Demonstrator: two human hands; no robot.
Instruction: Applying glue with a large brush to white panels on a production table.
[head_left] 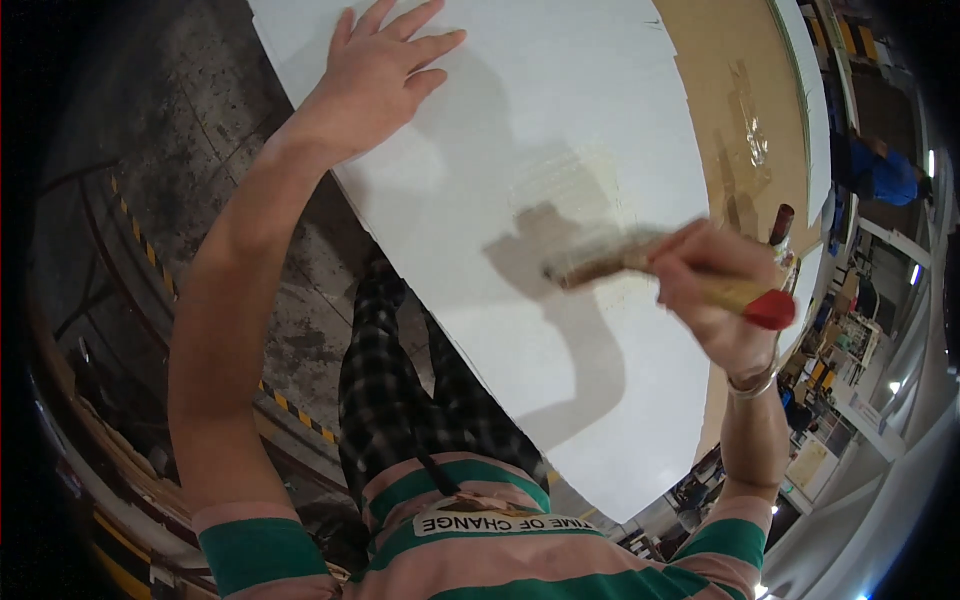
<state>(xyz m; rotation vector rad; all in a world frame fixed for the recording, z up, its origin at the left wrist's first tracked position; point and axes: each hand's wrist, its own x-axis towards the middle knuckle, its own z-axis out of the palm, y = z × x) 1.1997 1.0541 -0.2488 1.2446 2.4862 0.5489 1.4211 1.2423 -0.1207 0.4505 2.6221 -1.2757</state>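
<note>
Fingers (678,280) of the right hand (722,290) are closed around the handle (738,294) of a brush (600,265), gripping it between thumb and fingers. The brush runs through the grip: its bristle end points out to the left of the hand, over the white sheet (640,400), and its red butt (771,311) sticks out on the right. Both hand and brush are blurred, and whether the bristles touch the sheet I cannot tell. A bracelet (752,388) circles the right wrist.

Just above the bristles, a pale yellowish patch (590,180) with streaks marks the sheet. The shadow (595,365) of hand and brush falls below and left of the bristles.

Well apart from the brush, the left hand (385,75) holds nothing; it is spread palm down on the sheet, near its left edge.

Right of the sheet is a brown board (745,60) with a shiny patch (754,130). A dark red cylinder (783,224) stands just beyond the right hand. Farther out, the floor (240,110) shows at left, and a person in blue (890,178) at far right.
</note>
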